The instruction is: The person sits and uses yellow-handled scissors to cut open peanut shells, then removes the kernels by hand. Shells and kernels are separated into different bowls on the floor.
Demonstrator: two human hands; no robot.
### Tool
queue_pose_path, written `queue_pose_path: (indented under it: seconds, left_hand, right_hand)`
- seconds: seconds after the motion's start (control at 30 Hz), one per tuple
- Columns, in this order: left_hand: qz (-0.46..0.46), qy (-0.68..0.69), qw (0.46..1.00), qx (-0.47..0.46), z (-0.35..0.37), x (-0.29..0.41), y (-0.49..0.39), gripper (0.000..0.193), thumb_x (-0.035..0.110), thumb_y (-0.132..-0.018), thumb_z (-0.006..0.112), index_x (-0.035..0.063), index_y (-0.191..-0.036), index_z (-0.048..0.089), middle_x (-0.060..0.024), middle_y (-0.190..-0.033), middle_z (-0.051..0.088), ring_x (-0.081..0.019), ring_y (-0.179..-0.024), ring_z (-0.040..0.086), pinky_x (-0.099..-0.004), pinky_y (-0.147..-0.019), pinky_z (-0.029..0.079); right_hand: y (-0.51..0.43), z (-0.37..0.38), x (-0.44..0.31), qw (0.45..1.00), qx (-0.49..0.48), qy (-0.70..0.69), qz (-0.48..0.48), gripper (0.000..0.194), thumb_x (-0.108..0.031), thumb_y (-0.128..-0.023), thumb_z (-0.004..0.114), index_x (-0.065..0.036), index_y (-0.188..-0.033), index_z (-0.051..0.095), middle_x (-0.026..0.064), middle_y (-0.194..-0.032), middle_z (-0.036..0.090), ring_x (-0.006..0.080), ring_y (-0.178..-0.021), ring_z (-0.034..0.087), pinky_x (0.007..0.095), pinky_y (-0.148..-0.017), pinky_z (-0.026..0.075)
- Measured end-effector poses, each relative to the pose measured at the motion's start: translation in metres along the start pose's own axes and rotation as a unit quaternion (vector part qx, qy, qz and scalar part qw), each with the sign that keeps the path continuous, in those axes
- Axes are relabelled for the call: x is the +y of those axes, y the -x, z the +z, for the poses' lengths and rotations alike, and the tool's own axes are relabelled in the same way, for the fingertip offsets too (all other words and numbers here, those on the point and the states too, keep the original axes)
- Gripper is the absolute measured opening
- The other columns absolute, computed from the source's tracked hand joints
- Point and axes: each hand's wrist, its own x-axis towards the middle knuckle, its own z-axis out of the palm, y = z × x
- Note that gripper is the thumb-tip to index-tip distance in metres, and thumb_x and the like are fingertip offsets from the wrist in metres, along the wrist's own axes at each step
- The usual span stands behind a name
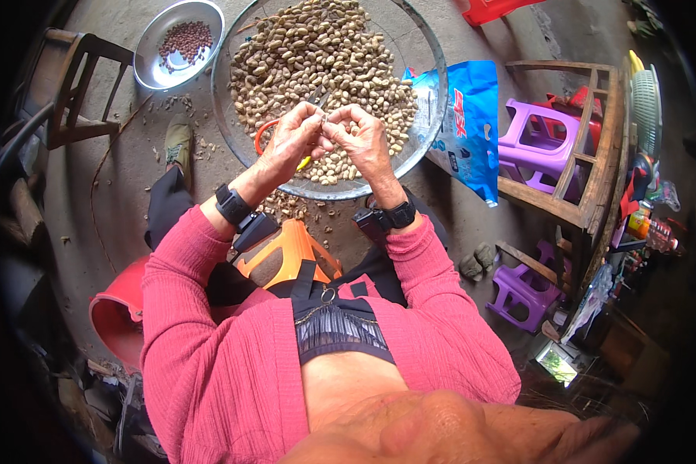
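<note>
My left hand (pixel 296 134) and my right hand (pixel 356 132) meet fingertip to fingertip over a round mesh sieve (pixel 219 110) heaped with unshelled peanuts (pixel 319 52). A small object, probably a peanut, is pinched between both hands' fingers; they hide most of it. Scissors (pixel 265 130) with red and yellow handles lie on the peanuts beneath my left hand, the blades pointing away from me. A metal bowl (pixel 145 64) with reddish shelled peanuts (pixel 187 42) in it is on the ground beyond the sieve's left side.
A blue plastic bag (pixel 475 110) touches the sieve's right side. An orange stool (pixel 290 249) stands between my legs, a red bucket (pixel 107 313) lies tilted at left. Purple stools (pixel 536 130) and a wooden frame (pixel 600 174) are at right, a wooden chair (pixel 69 87) at left. Shells litter the floor.
</note>
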Motion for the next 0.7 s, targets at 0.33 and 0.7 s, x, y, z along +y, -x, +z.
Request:
queue_pose_path:
  seconds: [0.33, 0.7]
  left_hand:
    - [-0.037, 0.056, 0.997, -0.032, -0.008, 0.006, -0.004, 0.022, 0.020, -0.101, 0.050, 0.0025, -0.111, 0.059, -0.0018, -0.092, 0.064, -0.0083, -0.079, 0.063, -0.0197, -0.064, 0.050]
    - [0.102, -0.026, 0.994, 0.016, -0.042, 0.037, -0.009, 0.027, 0.016, -0.100, 0.053, -0.0007, -0.120, 0.058, -0.0021, -0.096, 0.065, -0.0040, -0.074, 0.060, -0.0150, -0.061, 0.046]
  right_hand:
    - [0.001, -0.007, -0.011, 0.997, -0.013, 0.026, -0.065, 0.011, -0.010, -0.086, 0.072, -0.002, -0.090, 0.066, -0.0046, -0.071, 0.061, 0.0016, -0.064, 0.052, 0.0186, -0.056, 0.042]
    - [0.010, -0.003, -0.004, 0.951, -0.204, -0.198, 0.123, 0.029, -0.021, -0.098, 0.054, -0.003, -0.120, 0.059, 0.0018, -0.094, 0.066, 0.0025, -0.074, 0.056, 0.0143, -0.058, 0.041]
